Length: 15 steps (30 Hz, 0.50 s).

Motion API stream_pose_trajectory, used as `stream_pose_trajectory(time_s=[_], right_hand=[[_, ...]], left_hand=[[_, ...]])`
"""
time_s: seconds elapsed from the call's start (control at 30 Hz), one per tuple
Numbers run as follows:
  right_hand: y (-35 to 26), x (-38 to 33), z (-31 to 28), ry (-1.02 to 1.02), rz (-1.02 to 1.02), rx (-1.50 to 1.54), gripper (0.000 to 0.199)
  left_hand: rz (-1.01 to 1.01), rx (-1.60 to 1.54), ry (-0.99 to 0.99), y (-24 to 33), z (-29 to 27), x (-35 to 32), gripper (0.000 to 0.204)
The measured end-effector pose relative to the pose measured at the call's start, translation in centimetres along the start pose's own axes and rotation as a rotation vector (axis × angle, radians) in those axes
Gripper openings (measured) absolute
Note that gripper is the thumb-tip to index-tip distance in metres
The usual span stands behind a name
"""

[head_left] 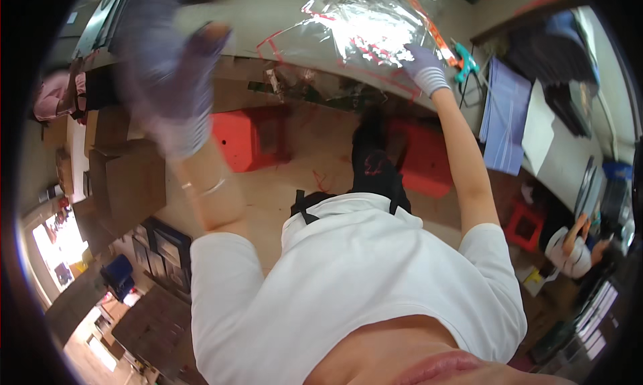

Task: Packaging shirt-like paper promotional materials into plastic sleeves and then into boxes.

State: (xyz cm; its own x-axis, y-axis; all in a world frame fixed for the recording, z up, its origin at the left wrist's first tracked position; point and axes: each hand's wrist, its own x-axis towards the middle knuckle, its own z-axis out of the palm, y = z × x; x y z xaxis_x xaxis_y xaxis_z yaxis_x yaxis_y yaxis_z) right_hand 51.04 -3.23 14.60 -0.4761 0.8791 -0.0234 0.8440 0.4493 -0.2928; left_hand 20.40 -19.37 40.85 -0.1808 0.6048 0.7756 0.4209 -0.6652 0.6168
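My left hand (171,73), in a greyish-purple glove with a pale striped cuff, is raised over the left part of the worktable and blurred by motion. Its thumb, with a bare tip, stands apart from the smeared fingers; nothing shows in its grip. At the table's near edge, my right hand (423,67) wears a matching glove. Its fingers are closed on the right side of a shiny clear plastic sheet or bag (375,23) with red markings. Glare hides much of the plastic, and the fingertips are hard to make out.
Beside my right hand lies a teal-handled tool (465,62). Blue-grey sheets (506,114) and dark stacked pieces (549,50) are farther right. Red stools (249,140) stand below the table edge. Cardboard boxes (130,184) are at left; other people (569,251) sit at both sides.
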Motion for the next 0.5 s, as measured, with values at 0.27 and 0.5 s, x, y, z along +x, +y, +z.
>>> stream_pose_trajectory(time_s=[0.27,0.5], right_hand=[[-5.2,9.8,3.4,-0.152,-0.143,-0.352,0.044],[0.1,15.2,2.7,-0.125,0.016,0.051,0.022]], left_hand=[[-1.78,0.04,0.444,-26.3,2.2,-26.7,0.061],[-1.722,-0.103,0.4,-29.6,4.2,-26.2,0.077]])
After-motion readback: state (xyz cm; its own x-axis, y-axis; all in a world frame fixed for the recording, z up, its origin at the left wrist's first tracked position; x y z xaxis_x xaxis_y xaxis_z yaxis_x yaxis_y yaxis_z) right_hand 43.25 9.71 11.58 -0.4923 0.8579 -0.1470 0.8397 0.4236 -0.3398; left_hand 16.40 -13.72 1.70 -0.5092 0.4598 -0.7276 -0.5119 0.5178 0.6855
